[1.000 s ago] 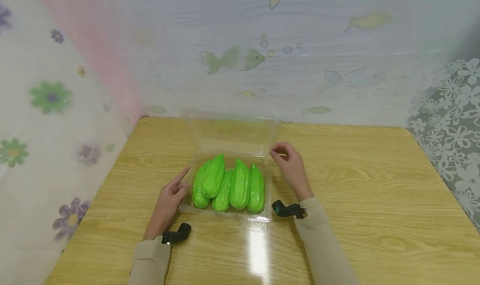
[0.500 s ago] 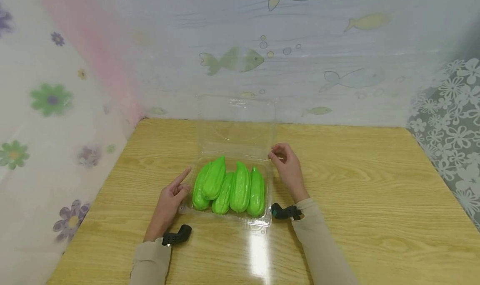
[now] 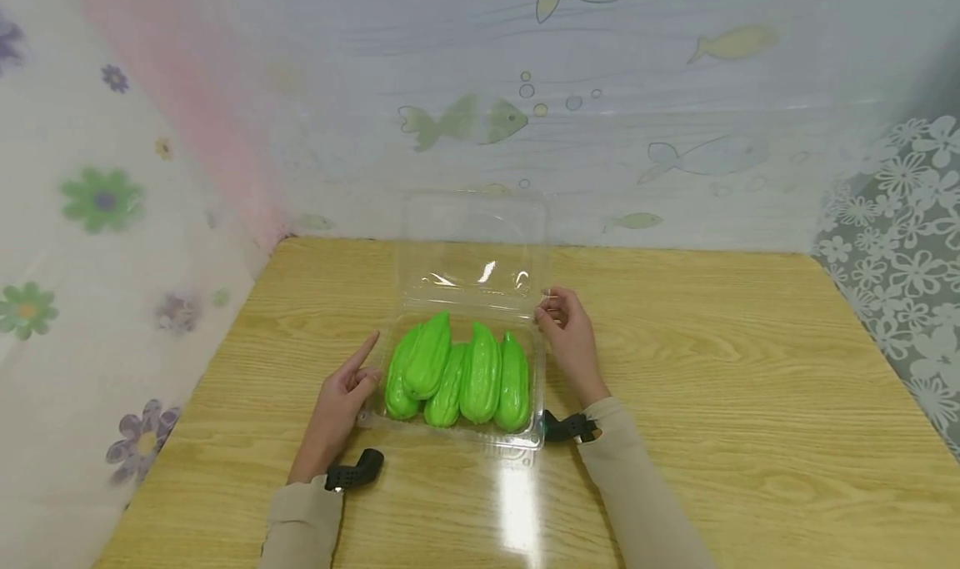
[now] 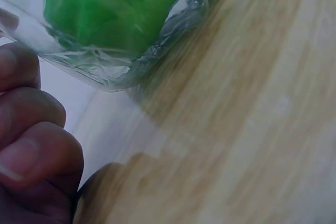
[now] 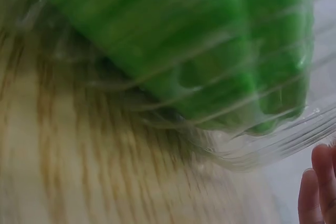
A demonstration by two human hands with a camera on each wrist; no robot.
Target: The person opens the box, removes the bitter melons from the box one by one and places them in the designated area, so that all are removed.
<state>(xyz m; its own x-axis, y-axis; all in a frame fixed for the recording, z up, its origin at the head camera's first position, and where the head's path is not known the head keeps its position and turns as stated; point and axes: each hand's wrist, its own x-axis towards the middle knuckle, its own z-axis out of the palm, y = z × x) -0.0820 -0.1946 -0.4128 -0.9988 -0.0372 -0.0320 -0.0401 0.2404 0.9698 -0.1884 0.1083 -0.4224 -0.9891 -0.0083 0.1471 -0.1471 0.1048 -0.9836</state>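
Observation:
A clear plastic clamshell box (image 3: 459, 436) stands on the table with its lid (image 3: 474, 244) raised upright at the back. Several bright green, ridged vegetable-shaped pieces (image 3: 480, 377) lie side by side in its base, one leaning over its neighbours. My left hand (image 3: 337, 402) rests at the box's left side, index finger stretched along the edge. In the left wrist view, its other fingers (image 4: 39, 145) bend close beside the box wall. At the hinge's right end is my right hand (image 3: 573, 336), thumb and fingers touching the lid's lower corner. Two fingertips (image 5: 317, 182) show by the rim in the right wrist view.
The wood-grain table (image 3: 712, 369) extends widely to the right of the box. Behind it hangs a pale sheet (image 3: 600, 161) printed with fish, and a flowered sheet (image 3: 105, 302) borders the left. Black wrist-worn devices (image 3: 356, 469) sit on both wrists.
The lid has swung up from leaning back to upright. My right hand has shifted slightly left against the lid's corner. The left hand and the green pieces have stayed almost still.

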